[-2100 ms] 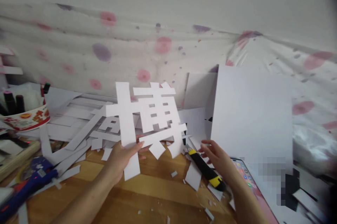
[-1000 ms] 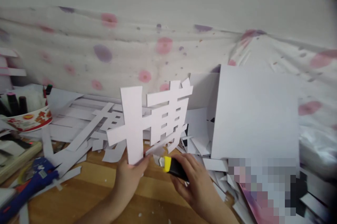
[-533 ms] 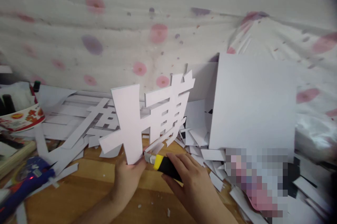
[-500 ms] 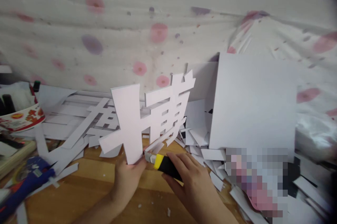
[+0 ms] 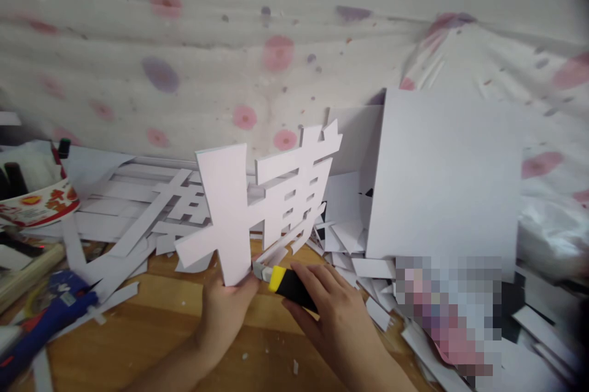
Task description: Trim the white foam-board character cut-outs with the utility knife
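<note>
My left hand (image 5: 226, 308) grips the bottom of a white foam-board cut-out character (image 5: 257, 202) and holds it upright above the wooden table (image 5: 156, 343). My right hand (image 5: 334, 312) is closed round a black and yellow utility knife (image 5: 288, 284). The knife's tip points left and touches the lower edge of the cut-out, close to my left thumb.
White board offcuts and strips (image 5: 133, 220) are piled behind and to the left. A large white board (image 5: 444, 177) leans at the right. A blue glue gun (image 5: 46, 312) lies at the left edge, near a printed cup of markers (image 5: 32, 196). Dotted fabric (image 5: 230, 73) hangs behind.
My right hand took the knife off the table and brought it left to the cut-out's lower edge. The cut-out turned to a slanted angle and my left hand shifted to its bottom.
</note>
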Tool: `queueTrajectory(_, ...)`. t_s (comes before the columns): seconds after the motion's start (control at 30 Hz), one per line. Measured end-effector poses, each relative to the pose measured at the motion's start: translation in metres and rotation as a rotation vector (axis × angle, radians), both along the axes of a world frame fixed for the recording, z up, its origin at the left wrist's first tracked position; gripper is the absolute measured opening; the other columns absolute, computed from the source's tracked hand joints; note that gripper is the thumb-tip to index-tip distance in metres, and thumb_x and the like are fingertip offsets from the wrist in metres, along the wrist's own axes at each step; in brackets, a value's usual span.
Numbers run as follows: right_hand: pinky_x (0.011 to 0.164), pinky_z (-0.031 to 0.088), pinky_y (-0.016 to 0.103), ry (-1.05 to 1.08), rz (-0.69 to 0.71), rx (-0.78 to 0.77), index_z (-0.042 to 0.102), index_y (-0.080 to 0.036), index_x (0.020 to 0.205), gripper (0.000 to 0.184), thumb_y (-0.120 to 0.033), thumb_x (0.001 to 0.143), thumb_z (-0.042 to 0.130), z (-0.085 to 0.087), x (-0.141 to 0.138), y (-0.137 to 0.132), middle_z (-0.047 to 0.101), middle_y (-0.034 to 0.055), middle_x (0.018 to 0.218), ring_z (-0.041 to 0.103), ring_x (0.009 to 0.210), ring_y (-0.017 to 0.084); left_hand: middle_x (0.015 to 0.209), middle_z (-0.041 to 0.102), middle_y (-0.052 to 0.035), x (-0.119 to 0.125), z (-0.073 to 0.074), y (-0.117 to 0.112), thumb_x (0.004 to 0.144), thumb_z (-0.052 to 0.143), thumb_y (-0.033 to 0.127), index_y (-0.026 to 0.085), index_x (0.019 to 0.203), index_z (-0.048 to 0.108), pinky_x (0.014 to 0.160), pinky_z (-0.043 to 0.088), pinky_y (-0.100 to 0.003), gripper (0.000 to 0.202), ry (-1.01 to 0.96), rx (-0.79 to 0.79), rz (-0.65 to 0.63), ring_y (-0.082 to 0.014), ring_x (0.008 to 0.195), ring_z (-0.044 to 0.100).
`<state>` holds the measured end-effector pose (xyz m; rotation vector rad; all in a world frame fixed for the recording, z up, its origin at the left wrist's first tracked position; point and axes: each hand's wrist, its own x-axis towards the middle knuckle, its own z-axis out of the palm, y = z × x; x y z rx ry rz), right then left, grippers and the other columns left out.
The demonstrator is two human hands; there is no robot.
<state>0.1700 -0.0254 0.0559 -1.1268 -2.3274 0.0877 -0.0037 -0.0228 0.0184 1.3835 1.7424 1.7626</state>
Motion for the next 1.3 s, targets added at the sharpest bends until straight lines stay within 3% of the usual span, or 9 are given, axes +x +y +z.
queueTrajectory(0.4,0.065,0.053,0.038,-0.035,-0.012,-0.036,0.054,-0.017,0.111,0.035,-0.023,0.077,0.062,-0.0004,-0.0034,0.0007,0.064,0.0086,0.091,0.061,0.081,0.024,0.046,0.062,-0.0006,-0.0020,-0.0034,-0.0005,0.058,0.066,0.024,0.016,0.056,0.068,0.039,0.043,-0.024,0.008,0.107,-0.055,0.028,-0.0147,0.040,0.054)
queueTrajectory(0.63,0.065,0.054,0.038,-0.032,-0.015,-0.045,0.053,-0.017,0.114,0.040,-0.021,0.075,0.064,-0.0053,-0.0030,0.0014,0.065,0.0091,0.093,0.062,0.081,0.025,0.054,0.067,0.0003,-0.0046,-0.0062,0.0010,0.061,0.065,0.019,0.018,0.062,0.069,0.043,0.047,-0.023,0.004,0.200,0.044,0.007,-0.0150,0.046,0.060)
queueTrajectory(0.8,0.066,0.054,0.039,-0.021,-0.039,-0.011,0.054,-0.015,0.113,0.036,-0.023,0.078,0.061,-0.0029,0.0018,0.0049,0.065,0.0101,0.093,0.062,0.082,0.025,0.055,0.068,-0.0014,-0.0053,-0.0062,0.0006,0.063,0.067,0.024,0.017,0.064,0.069,0.046,0.049,-0.024,0.007,0.241,0.094,0.059,-0.0156,0.046,0.061)
queueTrajectory(1.0,0.068,0.054,0.037,-0.018,0.021,-0.057,0.054,-0.016,0.114,0.039,-0.020,0.077,0.063,0.0007,0.0007,0.0005,0.064,0.0083,0.094,0.062,0.082,0.024,0.061,0.071,-0.0028,-0.0059,-0.0073,-0.0004,0.062,0.067,0.023,0.017,0.069,0.071,0.046,0.050,-0.025,0.009,0.209,0.053,0.032,-0.0175,0.051,0.064)
queueTrajectory(1.3,0.067,0.054,0.038,-0.018,0.028,0.011,0.053,-0.014,0.117,0.041,-0.022,0.078,0.062,-0.0003,0.0008,-0.0020,0.064,0.0101,0.095,0.061,0.083,0.025,0.065,0.072,-0.0040,-0.0070,-0.0086,0.0004,0.062,0.067,0.023,0.017,0.072,0.071,0.050,0.053,-0.027,0.011,0.133,0.050,0.005,-0.0196,0.056,0.066)
